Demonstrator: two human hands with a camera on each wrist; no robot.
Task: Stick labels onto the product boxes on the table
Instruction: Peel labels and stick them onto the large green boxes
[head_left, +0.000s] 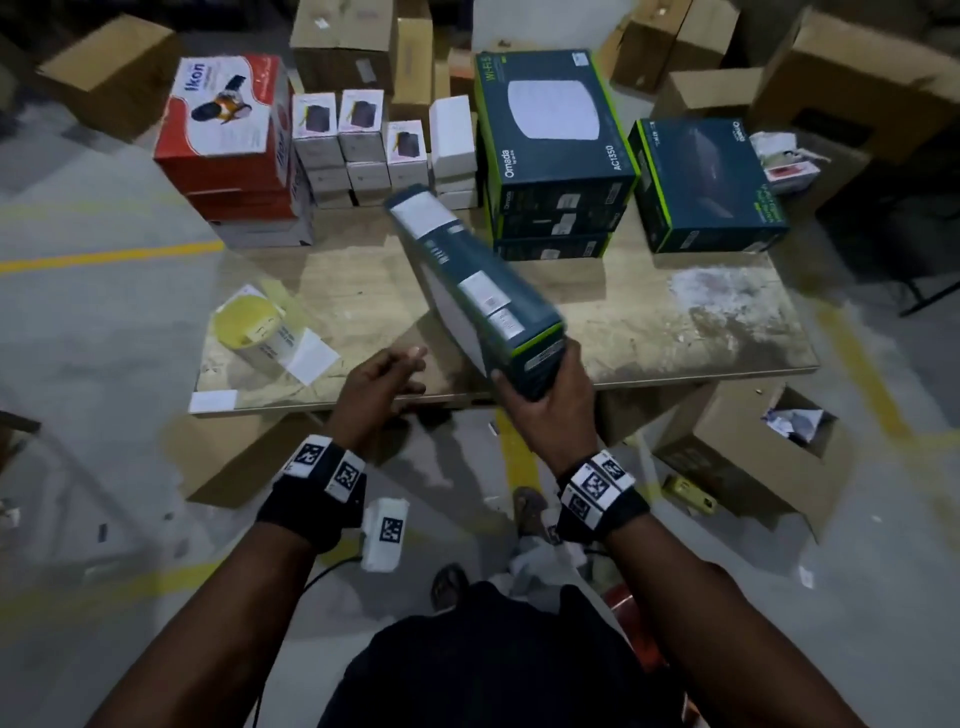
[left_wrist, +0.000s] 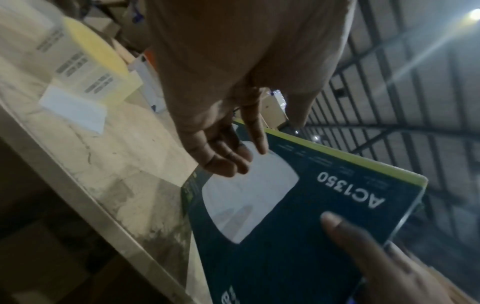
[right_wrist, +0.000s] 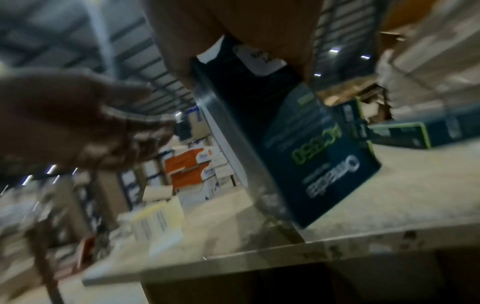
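Grey floor (head_left: 93, 322), yellow lines (head_left: 104, 255)

Held box (left_wrist: 298, 216) – AC1350, red box (head_left: 223, 119) – Ikon
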